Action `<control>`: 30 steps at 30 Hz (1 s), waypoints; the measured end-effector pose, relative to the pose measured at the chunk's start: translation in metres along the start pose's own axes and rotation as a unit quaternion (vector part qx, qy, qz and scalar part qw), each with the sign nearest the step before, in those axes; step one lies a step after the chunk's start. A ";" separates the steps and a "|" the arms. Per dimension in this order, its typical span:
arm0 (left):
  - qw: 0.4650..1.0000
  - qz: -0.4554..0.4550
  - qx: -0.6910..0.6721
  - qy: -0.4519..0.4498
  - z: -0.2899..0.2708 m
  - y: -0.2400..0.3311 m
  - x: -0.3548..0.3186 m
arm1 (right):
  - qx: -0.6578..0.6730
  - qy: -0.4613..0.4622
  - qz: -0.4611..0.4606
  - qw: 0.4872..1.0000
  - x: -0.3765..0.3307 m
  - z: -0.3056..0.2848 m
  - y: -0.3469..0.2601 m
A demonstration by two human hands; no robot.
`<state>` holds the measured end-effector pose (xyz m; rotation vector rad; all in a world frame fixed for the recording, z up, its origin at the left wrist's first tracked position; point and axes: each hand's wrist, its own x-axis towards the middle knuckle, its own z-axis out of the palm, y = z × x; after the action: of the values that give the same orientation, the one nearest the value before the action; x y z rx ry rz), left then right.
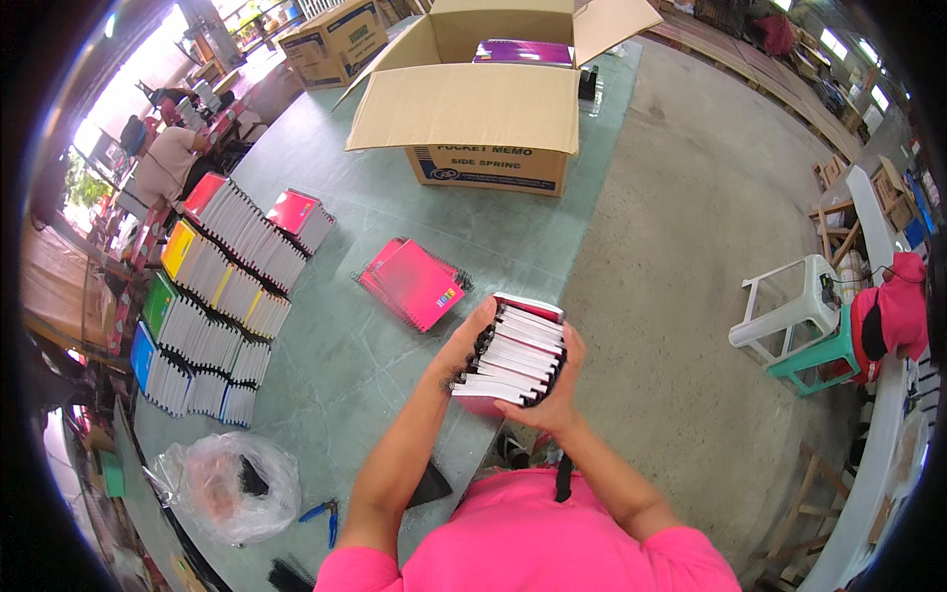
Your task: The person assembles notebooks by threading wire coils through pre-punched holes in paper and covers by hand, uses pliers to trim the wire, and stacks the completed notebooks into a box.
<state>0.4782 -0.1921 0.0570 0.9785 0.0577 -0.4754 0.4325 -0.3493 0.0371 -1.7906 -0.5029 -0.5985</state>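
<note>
A thick stack of spiral notebooks (515,347) is gripped between both palms in front of my body, page edges facing up and black coils along its sides. My left hand (468,343) presses its left side. Round the right side and lower corner, my right hand (558,399) is wrapped. The stack is held at the table's right edge; what lies under it is hidden. Just beyond my left hand, a small loose pile of pink spiral notebooks (412,283) rests on the green table (330,365).
Rows of notebooks with red, yellow, green and blue covers (212,296) line the table's left. An open carton (488,168) with purple notebooks stands at the far end. Nearer are a plastic bag (232,488) and blue pliers (326,518). Stools (789,306) stand right; a person (168,163) sits far left.
</note>
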 end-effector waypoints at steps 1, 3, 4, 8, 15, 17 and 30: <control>1.000 0.016 0.004 -0.011 0.006 0.005 0.001 | -0.015 0.023 -0.002 1.000 -0.001 0.001 -0.006; 0.996 0.003 0.041 -0.076 0.012 0.017 0.005 | 0.016 0.039 -0.009 0.999 -0.017 0.003 -0.001; 0.993 -0.014 0.053 -0.105 0.008 0.023 0.011 | 0.036 0.038 -0.006 0.999 -0.021 0.004 0.001; 0.992 -0.105 0.021 -0.067 -0.005 -0.004 0.017 | 0.102 0.008 0.025 0.994 -0.034 0.011 0.007; 0.985 -0.091 0.082 -0.124 0.006 0.009 0.023 | 0.051 0.042 0.029 0.997 -0.036 0.008 0.014; 0.977 -0.055 0.154 -0.138 0.007 0.023 0.023 | 0.063 0.028 0.022 0.997 -0.032 0.002 0.010; 0.822 0.019 0.560 -0.100 0.024 0.058 0.008 | 0.011 0.019 -0.016 1.000 -0.025 0.014 0.011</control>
<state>0.5055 -0.1872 0.1136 2.0755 -0.4899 -0.5726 0.4216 -0.3403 0.0100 -1.7497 -0.5098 -0.6457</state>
